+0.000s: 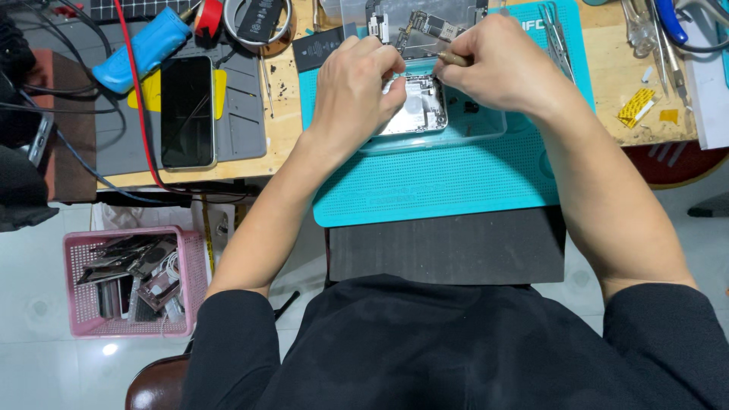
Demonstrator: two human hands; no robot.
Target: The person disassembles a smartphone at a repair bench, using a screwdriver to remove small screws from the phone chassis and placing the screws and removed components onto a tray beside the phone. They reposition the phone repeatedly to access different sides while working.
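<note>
An opened silver phone housing (pixel 419 110) lies on a teal work mat (pixel 440 178). My left hand (pixel 351 91) rests on its left edge and holds it down with the fingertips. My right hand (pixel 497 61) is closed around a thin brown-handled tool (pixel 453 58), its tip pointing at the housing's top right corner. A bare circuit board (pixel 425 26) lies just beyond the housing on a clear tray.
A black phone (pixel 187 110) lies on a grey mat at left, beside a blue tool handle (pixel 144 49) and red and black cables. Tweezers (pixel 556 38) and more tools sit at right. A pink basket (pixel 129 282) of parts stands on the floor.
</note>
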